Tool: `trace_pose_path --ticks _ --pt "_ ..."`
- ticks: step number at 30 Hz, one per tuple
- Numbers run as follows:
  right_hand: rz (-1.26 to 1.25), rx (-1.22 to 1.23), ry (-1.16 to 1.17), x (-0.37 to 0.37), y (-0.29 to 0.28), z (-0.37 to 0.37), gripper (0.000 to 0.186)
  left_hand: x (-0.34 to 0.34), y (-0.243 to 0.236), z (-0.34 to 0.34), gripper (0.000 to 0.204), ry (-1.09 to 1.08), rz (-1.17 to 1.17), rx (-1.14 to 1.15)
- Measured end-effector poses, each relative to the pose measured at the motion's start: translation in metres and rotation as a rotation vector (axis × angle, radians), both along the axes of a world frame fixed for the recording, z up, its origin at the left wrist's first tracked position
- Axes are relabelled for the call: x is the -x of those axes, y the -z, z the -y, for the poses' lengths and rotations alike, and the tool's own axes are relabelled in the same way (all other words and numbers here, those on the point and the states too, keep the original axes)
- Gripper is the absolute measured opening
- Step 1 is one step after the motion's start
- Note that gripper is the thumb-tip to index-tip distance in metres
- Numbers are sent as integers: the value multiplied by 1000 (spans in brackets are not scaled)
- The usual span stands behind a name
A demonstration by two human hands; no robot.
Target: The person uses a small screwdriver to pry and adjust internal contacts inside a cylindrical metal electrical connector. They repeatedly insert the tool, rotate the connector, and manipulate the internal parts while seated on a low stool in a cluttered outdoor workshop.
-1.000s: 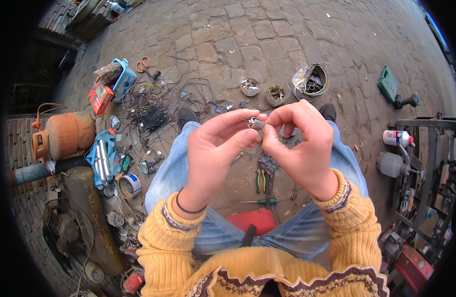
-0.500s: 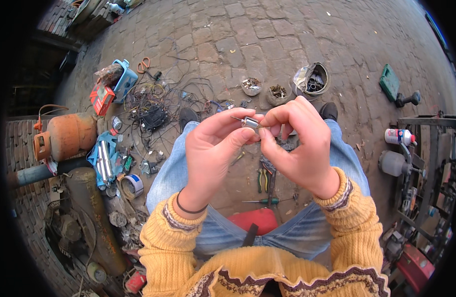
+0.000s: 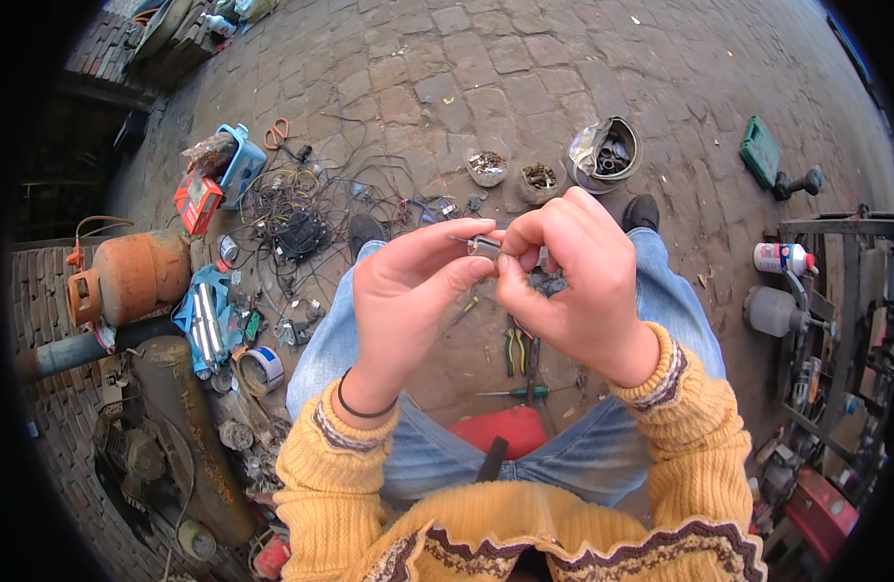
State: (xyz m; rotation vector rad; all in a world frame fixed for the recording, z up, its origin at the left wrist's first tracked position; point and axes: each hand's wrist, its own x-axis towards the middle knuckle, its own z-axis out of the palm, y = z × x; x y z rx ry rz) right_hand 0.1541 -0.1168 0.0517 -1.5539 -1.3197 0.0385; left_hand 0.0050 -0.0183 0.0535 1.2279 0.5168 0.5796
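Note:
A small silver cylinder with a thin shaft at its left end, looking like a small electric motor [image 3: 483,246], is held up between both hands above the ground. My left hand [image 3: 400,296] is closed on its body, thumb below and fingers above. My right hand [image 3: 590,286] pinches at its right end with thumb and forefinger, which partly hide that end. Below them on the ground lie pliers with green-and-yellow handles [image 3: 516,350] and a screwdriver with a green handle [image 3: 524,393].
Tangled wires [image 3: 296,218] spread to the left, with orange-handled scissors [image 3: 277,134]. Ahead stand a bowl of small metal parts [image 3: 488,167] and a bucket [image 3: 602,155]. An orange gas cylinder [image 3: 141,276] is at far left, a metal rack [image 3: 835,228] at right.
Both hands have shifted slightly left with the motor. The motor has turned a little in the fingers, and the right fingertips now cover more of its right end.

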Motion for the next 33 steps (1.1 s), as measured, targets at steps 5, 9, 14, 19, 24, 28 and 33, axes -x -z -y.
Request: trace_pose_path --ticks 5,9,14,19,24,28,33 --pt "114 -23 -17 -4 -1 -1 24 1 -1 -2 30 -21 -56 -17" --pt "133 5 -47 -6 -1 1 25 4 -3 -5 28 -1 -179 -132" --pt "135 12 -92 -4 1 -2 26 3 -1 -9 27 30 -162 -23" --pt "160 17 -44 -6 -1 -2 24 4 1 -15 24 86 -106 177" --pt "103 31 -73 -7 -6 1 23 4 2 -16 23 79 -79 185" --pt "99 53 -74 -8 -6 2 21 4 1 -12 24 15 -126 99" --pt "2 100 -52 -5 -6 3 18 3 -2 -8 25 -28 -133 -12"
